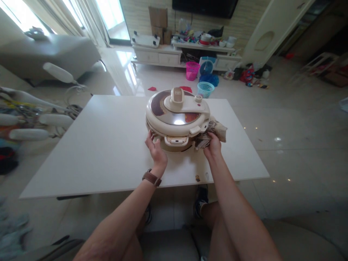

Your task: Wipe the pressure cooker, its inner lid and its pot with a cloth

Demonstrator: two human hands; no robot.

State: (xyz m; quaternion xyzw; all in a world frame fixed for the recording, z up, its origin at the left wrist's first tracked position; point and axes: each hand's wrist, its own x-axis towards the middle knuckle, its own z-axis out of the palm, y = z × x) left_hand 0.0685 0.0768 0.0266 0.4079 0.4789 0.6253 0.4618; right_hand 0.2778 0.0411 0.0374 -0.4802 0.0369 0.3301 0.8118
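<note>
A cream electric pressure cooker [176,117] with a brown and shiny lid stands on the white table [108,145]. Its lid handle [177,96] points up, and a small pressure valve [198,98] sits to the right of it. My left hand [157,150] steadies the cooker's lower left side, fingers curved against it and partly hidden under the rim. In my right hand [212,146] is a crumpled, patterned cloth [217,131], pressed to the cooker's lower right side. The latch-like tab [176,140] faces me, between my hands.
A small brown object [197,178] lies near the table's front edge. Beyond the table, a pink basket [192,70] and a light blue basket [205,88] stand on the tiled floor. A cluttered white TV cabinet [168,58] is at the back; white-armed equipment [29,134] is at left.
</note>
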